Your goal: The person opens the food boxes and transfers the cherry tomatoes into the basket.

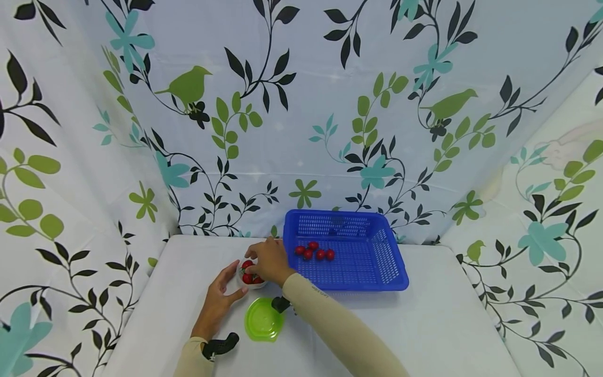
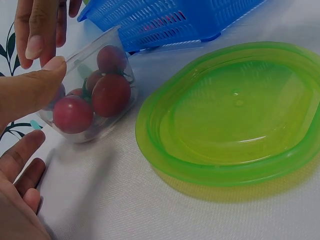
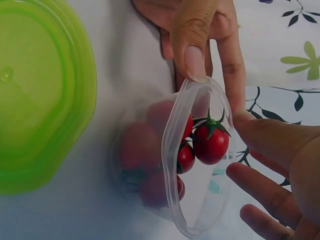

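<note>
A small clear plastic container stands on the table with several red cherry tomatoes inside, some with green stems. My left hand holds it from the left side, thumb and index finger about its rim. Over its opening hovers my right hand, fingers relaxed and apart, with nothing visible between them. The fingertips come close to the top tomato. In front of the container lies a green plastic lid, flat on the table.
Behind my right hand stands a blue plastic basket with perforated sides. Several more tomatoes lie in its left part. White cloth covers the table. A patterned curtain hangs along the back and sides.
</note>
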Motion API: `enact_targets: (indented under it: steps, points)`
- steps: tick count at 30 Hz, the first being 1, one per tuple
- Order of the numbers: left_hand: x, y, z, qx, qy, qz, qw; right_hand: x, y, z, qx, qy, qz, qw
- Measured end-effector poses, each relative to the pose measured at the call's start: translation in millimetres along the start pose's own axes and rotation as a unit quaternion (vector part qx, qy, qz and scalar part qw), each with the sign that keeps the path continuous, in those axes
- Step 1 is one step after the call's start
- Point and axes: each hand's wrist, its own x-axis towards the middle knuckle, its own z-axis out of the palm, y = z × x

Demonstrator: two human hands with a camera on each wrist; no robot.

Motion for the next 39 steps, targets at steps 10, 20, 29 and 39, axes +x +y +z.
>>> enact_targets:
  steps: [10, 20, 29, 39]
  points:
    - [-0.8, 1.1, 1.0, 0.004, 0.001, -0.003, 1.0000, 5.8, -7.4, 7.5, 0.003, -0.014, 0.029, 0.9995]
    - [0.3, 3.3, 1.5, -0.003, 0.000, -0.002, 1.0000, 10.7, -11.7, 11.8, -0.028, -0.011, 0.029, 0.9991]
    - [-0.3, 2.3, 1.5, -0.001, 0.004, -0.005, 1.0000, 10.6, -13.4, 14.6, -0.033, -0.010, 0.016, 0.9993]
    - [-2.4, 5.0, 0.3, -0.006, 0.002, 0.003, 1.0000, 8.2, -18.0, 15.8, -0.046, -0.001, 0.007, 0.9989]
